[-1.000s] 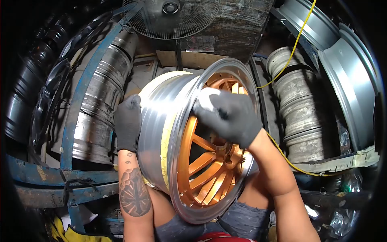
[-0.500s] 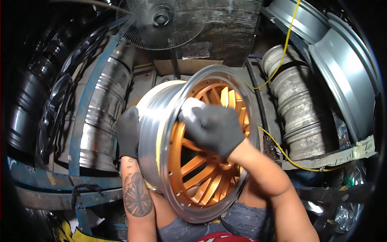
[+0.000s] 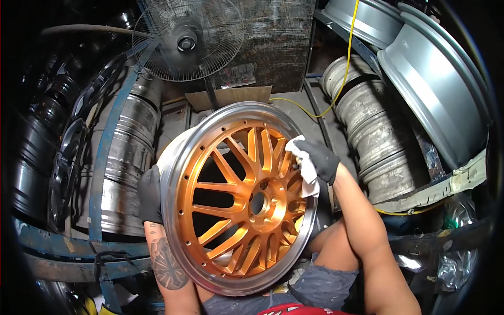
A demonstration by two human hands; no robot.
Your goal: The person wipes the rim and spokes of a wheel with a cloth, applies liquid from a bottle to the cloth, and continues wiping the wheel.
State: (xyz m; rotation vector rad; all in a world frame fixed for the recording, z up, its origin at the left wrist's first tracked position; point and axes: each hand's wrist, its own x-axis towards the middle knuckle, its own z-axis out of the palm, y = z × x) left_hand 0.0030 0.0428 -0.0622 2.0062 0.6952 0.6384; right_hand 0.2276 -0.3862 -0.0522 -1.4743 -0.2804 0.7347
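Observation:
A car wheel rim (image 3: 239, 210) with copper-orange spokes and a bare metal lip stands tilted over my lap, its face turned up toward me. My left hand (image 3: 150, 195), in a dark glove, holds it by the left side; the fingertips are partly hidden. On the opposite side my right hand (image 3: 321, 160), gloved too, grips a crumpled white cloth (image 3: 308, 170). The cloth hangs over the right edge of the rim, touching the lip near the spokes.
Stacked metal wheel barrels (image 3: 131, 142) lie behind a blue frame (image 3: 100, 184) on the left. More barrels (image 3: 375, 131) and large silver rims (image 3: 430, 79) are on the right. A fan (image 3: 186, 44) stands ahead; a yellow cable (image 3: 344, 86) hangs at the right.
The wheel rim has turned so its spoked face shows more fully. My right hand has moved with the cloth from the upper left of the face to the right edge. My left hand stays at the left side.

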